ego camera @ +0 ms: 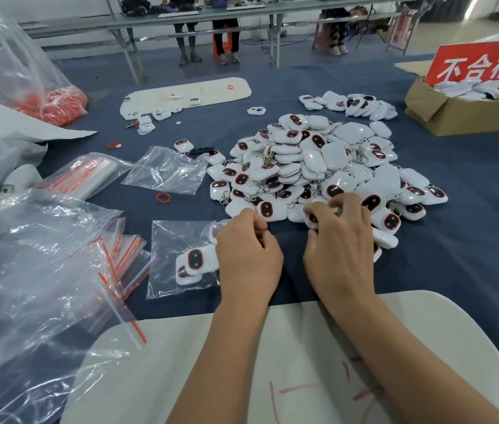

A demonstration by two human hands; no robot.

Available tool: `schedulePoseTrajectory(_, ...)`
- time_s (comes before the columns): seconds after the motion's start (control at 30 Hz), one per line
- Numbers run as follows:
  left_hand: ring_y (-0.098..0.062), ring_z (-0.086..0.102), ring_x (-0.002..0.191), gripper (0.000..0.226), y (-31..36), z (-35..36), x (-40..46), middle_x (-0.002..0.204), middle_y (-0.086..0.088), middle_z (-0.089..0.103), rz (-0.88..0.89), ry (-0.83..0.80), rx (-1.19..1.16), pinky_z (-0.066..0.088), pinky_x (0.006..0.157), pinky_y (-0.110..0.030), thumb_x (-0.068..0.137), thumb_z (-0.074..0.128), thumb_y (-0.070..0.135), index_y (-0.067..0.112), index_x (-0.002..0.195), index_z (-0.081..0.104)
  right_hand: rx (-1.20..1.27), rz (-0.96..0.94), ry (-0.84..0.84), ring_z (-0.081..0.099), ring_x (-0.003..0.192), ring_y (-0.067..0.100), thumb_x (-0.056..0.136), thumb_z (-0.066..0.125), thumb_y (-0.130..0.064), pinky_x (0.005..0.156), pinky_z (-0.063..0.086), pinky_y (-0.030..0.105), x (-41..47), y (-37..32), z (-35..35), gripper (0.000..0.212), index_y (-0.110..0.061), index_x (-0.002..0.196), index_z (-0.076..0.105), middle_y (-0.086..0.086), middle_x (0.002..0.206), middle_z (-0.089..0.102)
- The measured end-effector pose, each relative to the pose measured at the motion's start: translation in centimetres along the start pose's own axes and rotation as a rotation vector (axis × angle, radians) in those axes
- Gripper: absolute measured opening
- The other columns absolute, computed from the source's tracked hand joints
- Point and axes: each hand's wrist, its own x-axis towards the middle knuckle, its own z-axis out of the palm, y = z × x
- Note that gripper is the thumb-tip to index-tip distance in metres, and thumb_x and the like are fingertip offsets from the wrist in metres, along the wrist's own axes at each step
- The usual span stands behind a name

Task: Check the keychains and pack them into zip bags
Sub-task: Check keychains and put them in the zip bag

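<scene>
blue-clothed surface [471, 185] w/ keychain pile [318, 166] mid-right; right hand [338, 243] fingers curled into pile's near edge, gripping a keychain [312, 217]; left hand [246, 255] curled, pinching zip bag [181, 258] w/ keychains inside; spare bags stacked left

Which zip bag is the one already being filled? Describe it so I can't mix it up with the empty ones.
Start at the big pile of white keychains on the blue table. Just below its near left edge, tucked under the left hand, lies a flat clear zip bag. Unlike the crumpled empty bag farther back and the stacked bags to its left, it already holds white keychains with dark oval faces.
</scene>
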Motion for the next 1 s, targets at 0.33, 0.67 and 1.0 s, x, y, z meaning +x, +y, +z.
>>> schedulePoseTrajectory(0.33,-0.008,0.059,0.068,0.015,0.15,-0.32,-0.16,0.074,0.009,0.064,0.001,0.052,-0.174,0.052,0.068,-0.028,0.084,0.064,0.002,0.018,0.083,0.064,0.172,-0.017,0.196,0.058,0.102,0.033,0.091,0.071,-0.003,0.09,0.049,0.047,0.11,0.53,-0.11,0.029,-0.01,0.119,0.073,0.008,0.106,0.071)
schedulePoseTrajectory(0.67,-0.015,0.062,0.073,0.014,-0.16,-0.24,-0.08,0.08,0.006,0.066,0.02,0.078,-0.184,0.055,0.073,-0.04,0.085,0.062,0.0,0.014,0.086,0.064,-0.158,-0.061,-0.056,0.044,0.124,0.033,0.086,0.077,-0.051,0.098,0.039,0.048,-0.11,-0.33,0.14,0.053,-0.02,0.128,0.064,0.007,0.128,0.059)
schedulePoseTrajectory(1.0,-0.009,0.059,0.066,0.015,-0.2,-0.27,-0.07,0.077,0.008,0.065,0.029,0.051,-0.21,0.05,0.066,-0.026,0.085,0.062,-0.002,0.013,0.085,0.064,-0.161,-0.031,0.111,0.054,0.107,0.033,0.099,0.063,-0.025,0.091,0.034,0.047,0.38,0.33,-0.01,0.017,-0.015,0.107,0.074,0.004,0.103,0.072)
